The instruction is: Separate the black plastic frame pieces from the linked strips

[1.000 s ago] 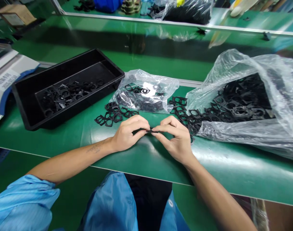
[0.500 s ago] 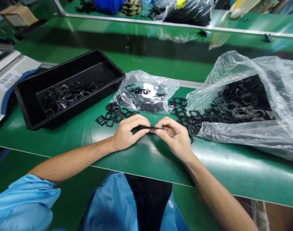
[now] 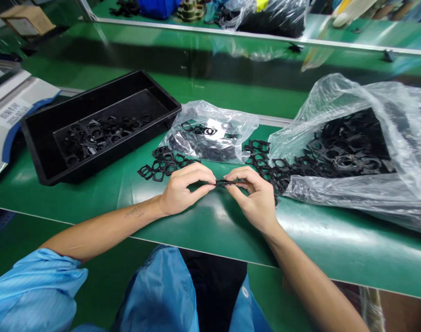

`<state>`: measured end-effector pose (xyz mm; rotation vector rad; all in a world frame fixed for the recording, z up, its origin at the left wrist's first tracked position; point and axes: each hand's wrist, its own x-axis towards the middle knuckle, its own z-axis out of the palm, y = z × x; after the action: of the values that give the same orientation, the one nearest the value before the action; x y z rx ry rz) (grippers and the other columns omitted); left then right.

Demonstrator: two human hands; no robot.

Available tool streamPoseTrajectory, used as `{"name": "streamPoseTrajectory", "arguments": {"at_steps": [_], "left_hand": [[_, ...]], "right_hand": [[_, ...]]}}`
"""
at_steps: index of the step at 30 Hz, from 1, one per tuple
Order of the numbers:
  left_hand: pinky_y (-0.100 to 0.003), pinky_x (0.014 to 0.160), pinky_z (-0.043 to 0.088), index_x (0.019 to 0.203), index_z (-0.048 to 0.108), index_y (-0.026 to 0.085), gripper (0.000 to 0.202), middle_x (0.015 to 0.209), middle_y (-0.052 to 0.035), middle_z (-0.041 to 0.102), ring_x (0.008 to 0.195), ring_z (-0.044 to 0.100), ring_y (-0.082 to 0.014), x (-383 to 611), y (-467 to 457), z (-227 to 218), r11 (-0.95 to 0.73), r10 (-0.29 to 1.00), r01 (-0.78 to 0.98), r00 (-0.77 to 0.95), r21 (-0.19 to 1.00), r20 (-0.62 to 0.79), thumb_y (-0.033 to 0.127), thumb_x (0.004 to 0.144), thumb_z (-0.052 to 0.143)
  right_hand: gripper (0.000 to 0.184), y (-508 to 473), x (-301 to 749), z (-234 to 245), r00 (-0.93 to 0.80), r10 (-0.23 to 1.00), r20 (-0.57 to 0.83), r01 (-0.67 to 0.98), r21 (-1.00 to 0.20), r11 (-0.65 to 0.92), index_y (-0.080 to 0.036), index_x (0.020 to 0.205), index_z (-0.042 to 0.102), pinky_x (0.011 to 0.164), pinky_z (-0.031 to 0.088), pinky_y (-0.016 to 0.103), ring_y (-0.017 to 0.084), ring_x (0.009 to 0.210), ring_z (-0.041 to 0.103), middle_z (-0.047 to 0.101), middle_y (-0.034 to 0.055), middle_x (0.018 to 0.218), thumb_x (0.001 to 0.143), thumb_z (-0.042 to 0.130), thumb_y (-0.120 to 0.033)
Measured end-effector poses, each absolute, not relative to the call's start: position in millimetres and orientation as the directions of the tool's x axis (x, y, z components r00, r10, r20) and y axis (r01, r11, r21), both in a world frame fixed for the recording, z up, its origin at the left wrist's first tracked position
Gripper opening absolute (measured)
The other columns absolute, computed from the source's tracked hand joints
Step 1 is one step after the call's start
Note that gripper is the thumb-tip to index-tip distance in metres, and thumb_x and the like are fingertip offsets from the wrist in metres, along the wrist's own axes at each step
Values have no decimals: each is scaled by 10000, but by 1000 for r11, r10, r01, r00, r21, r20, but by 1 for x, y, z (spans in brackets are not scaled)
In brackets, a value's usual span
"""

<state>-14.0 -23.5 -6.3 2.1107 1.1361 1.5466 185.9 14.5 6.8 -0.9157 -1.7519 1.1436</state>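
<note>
A small black plastic part (image 3: pixel 223 182), seen nearly edge-on, is pinched between my two hands above the front of the green table. The fingertips of my left hand (image 3: pixel 187 188) close on its left end. On its right side, the thumb and fingers of my right hand (image 3: pixel 253 193) grip it. Just beyond my left hand lies a loose group of black ring-shaped parts (image 3: pixel 169 161). More black ring parts (image 3: pixel 262 161) spread out behind my right hand, partly hidden by it.
At the left stands a black tray (image 3: pixel 103 159) holding black parts, beside a white and blue machine (image 3: pixel 14 115). A clear bag (image 3: pixel 210 138) of ring parts lies in the middle. On the right, a large open plastic bag (image 3: pixel 335 189) spills black parts. A metal-edged shelf (image 3: pixel 196 28) runs behind.
My right hand has shifted slightly right, and its fingers have spread a little along the black part. More of the part shows between my hands. My left hand stays nearly still.
</note>
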Motion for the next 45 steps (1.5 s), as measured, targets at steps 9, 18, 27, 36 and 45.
{"name": "streamPoseTrajectory", "arguments": {"at_steps": [9,18,27,36,45], "left_hand": [[-288,772,555,941,710,182,55,876,-46,736,818,682,-148,-14,-23,-7,-625,755,434,124,649,644,198,935,658],[-271,740,524,925,671,174,15,823,-20,695,767,637,-133,-15,-23,-6,-586,793,428,127,688,596,168,920,659],[-272,776,564,1028,716,181,129,920,-53,736,847,687,-143,-13,-24,-11,-685,719,373,206,626,664,208,902,720],[-226,745,555,993,739,178,90,864,-35,707,809,674,-114,-14,-24,-9,-724,680,364,234,586,695,168,910,705],[-245,734,560,997,728,192,87,857,-33,709,797,675,-122,-14,-23,-8,-731,671,380,257,566,695,186,913,703]], "right_hand": [[59,14,184,10,-394,888,236,137,-941,311,-221,822,666,754,631,297,169,852,676,673,35,905,859,711,-233],[73,14,183,6,-411,891,193,155,-948,277,-214,882,686,740,618,288,168,829,691,703,33,908,863,723,-274],[155,14,180,4,-476,877,67,71,-991,114,-205,886,677,788,630,309,180,841,743,749,43,910,839,755,-330],[21,10,179,8,-546,830,113,149,-962,229,-206,850,682,808,613,276,161,861,704,732,31,911,853,664,-194],[68,11,180,7,-551,820,155,164,-944,288,-208,852,676,759,589,259,151,835,679,711,27,904,859,641,-151]]}}
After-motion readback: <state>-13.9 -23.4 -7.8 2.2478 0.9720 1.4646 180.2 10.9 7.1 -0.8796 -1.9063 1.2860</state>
